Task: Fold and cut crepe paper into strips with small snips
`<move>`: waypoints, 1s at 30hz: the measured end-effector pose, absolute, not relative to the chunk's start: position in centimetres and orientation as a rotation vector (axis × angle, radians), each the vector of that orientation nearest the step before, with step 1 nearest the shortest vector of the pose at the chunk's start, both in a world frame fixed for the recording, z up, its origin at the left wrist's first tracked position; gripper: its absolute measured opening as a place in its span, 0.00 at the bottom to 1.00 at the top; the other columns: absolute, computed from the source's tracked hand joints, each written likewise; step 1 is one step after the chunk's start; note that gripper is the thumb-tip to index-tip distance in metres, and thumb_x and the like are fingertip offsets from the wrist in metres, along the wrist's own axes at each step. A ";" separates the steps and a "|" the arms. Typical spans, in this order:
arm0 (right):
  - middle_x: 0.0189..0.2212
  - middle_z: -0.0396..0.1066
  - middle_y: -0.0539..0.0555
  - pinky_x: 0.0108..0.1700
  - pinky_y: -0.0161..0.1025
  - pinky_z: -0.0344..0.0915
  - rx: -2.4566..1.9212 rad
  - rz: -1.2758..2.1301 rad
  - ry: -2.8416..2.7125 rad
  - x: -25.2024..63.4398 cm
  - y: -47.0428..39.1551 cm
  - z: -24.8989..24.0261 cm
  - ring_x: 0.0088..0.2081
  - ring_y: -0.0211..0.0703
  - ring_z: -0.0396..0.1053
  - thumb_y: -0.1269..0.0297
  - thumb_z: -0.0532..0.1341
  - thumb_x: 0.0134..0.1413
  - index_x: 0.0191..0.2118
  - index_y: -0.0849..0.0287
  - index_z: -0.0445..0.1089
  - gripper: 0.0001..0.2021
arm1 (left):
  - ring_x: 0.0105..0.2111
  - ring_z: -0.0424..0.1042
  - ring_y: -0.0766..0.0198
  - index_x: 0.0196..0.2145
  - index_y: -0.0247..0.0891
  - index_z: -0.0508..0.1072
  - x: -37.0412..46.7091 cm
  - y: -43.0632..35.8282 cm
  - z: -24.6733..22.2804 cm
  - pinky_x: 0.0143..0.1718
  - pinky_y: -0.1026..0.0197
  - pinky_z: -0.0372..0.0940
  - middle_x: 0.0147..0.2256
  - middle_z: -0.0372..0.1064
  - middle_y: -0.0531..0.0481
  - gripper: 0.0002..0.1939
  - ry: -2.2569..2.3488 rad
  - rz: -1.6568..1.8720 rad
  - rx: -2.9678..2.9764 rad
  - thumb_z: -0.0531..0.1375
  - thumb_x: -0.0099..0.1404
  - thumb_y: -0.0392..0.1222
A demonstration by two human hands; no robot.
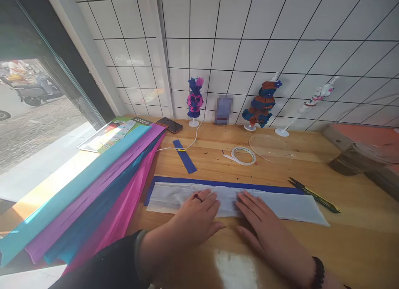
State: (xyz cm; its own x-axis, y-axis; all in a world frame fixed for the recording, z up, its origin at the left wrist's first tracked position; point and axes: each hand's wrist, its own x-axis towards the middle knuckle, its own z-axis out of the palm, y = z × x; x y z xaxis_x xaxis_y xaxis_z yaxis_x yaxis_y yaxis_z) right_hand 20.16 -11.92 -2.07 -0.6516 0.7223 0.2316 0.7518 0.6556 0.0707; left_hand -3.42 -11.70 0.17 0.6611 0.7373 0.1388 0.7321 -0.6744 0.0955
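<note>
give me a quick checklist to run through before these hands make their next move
1. Left hand has fingers on the white sheet: ok.
2. Right hand also has fingers on it: ok.
3. White sheet covers the blue sheet fully: not ok, blue shows along the far edge.
4. Tape roll lies apart from both sheets: ok.
5. Black-and-yellow tool is off the white sheet: cannot tell, it lies at the right end.

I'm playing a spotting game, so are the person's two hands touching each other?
Apart. The head view shows white sheet and wooden table between the left hand and right hand.
</note>
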 end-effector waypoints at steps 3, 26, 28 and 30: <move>0.61 0.51 0.58 0.58 0.50 0.53 -1.155 -0.173 -2.750 19.3 -11.4 -2.6 0.61 0.47 0.47 0.52 0.49 0.58 0.60 0.62 0.53 0.28 | 0.59 0.49 0.54 0.56 0.32 0.58 -3.0 -11.0 -1.5 0.58 0.54 0.47 0.58 0.55 0.42 0.32 1.120 0.301 2.870 0.43 0.65 0.59; 0.60 0.50 0.64 0.56 0.57 0.55 -1.693 -0.242 -2.564 24.7 -12.1 -3.5 0.62 0.58 0.43 0.44 0.47 0.55 0.59 0.65 0.56 0.33 | 0.59 0.48 0.48 0.55 0.35 0.62 -6.1 -11.5 -2.7 0.57 0.44 0.43 0.58 0.54 0.38 0.39 1.488 0.160 2.860 0.43 0.59 0.67; 0.61 0.48 0.62 0.57 0.54 0.53 -1.607 -0.155 -2.630 23.5 -11.8 -3.1 0.62 0.54 0.42 0.45 0.47 0.56 0.60 0.64 0.53 0.33 | 0.59 0.49 0.50 0.56 0.34 0.61 -5.5 -11.2 -2.7 0.57 0.47 0.45 0.58 0.54 0.39 0.39 1.373 0.167 2.902 0.43 0.60 0.67; 0.61 0.48 0.60 0.58 0.53 0.53 -1.567 -0.090 -2.652 23.3 -11.6 -2.9 0.62 0.51 0.43 0.46 0.47 0.57 0.61 0.63 0.52 0.32 | 0.59 0.49 0.50 0.57 0.32 0.59 -5.5 -11.0 -2.8 0.56 0.48 0.47 0.58 0.53 0.38 0.39 1.289 0.168 2.945 0.43 0.60 0.66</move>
State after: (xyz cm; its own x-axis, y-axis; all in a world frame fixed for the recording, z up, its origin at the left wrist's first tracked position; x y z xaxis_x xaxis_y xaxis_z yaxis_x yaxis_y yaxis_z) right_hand 23.28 -11.57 -2.94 -0.4813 0.8728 0.0813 0.8763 0.4813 0.0201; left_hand -5.49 -10.97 -2.75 0.6745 0.7274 0.1259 0.7354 -0.6770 -0.0288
